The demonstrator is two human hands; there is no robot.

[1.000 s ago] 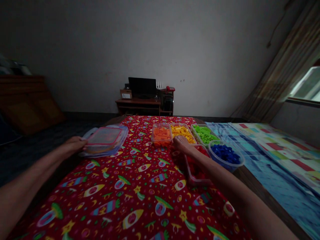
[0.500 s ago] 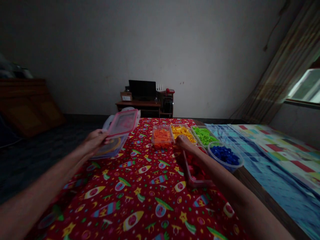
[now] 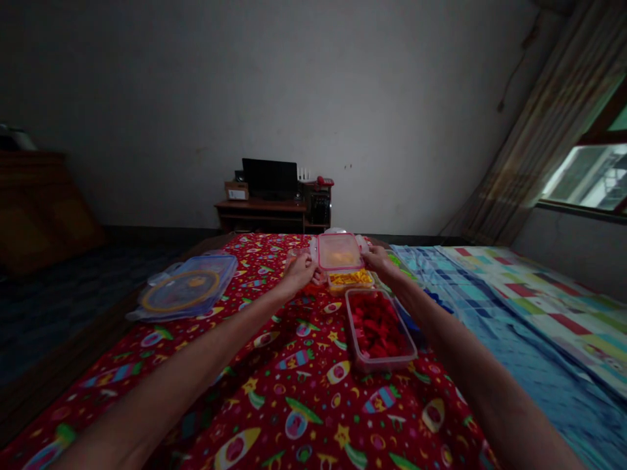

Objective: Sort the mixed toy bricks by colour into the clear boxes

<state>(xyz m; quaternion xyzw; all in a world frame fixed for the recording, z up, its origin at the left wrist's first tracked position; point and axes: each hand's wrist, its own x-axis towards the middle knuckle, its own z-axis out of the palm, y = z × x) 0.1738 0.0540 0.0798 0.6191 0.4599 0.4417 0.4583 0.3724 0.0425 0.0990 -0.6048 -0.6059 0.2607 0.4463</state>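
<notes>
A clear lid with a pink-red rim (image 3: 339,251) is held between my hands over the container of yellow bricks (image 3: 349,279). My left hand (image 3: 302,271) is closed on the lid's left side, and my right hand (image 3: 381,258) grips its right side. The lid looks tilted, covering the back of the yellow container while its front shows. Nearer to me stands an uncovered container of red bricks (image 3: 377,326). Orange bricks (image 3: 313,287) are mostly hidden behind my left hand. Green bricks (image 3: 396,260) and blue bricks (image 3: 438,300) are partly behind my right arm.
Clear lids (image 3: 183,287), one with an orange ring, lie stacked at the table's left edge. A red patterned cloth (image 3: 274,391) covers the table. To the right is a bed with a blue sheet (image 3: 494,326). A desk with a monitor (image 3: 269,183) stands by the wall.
The pink-rimmed lid has moved right, from above the stacked lids to above the yellow bricks. My right hand has left the bricks and taken the lid's right side.
</notes>
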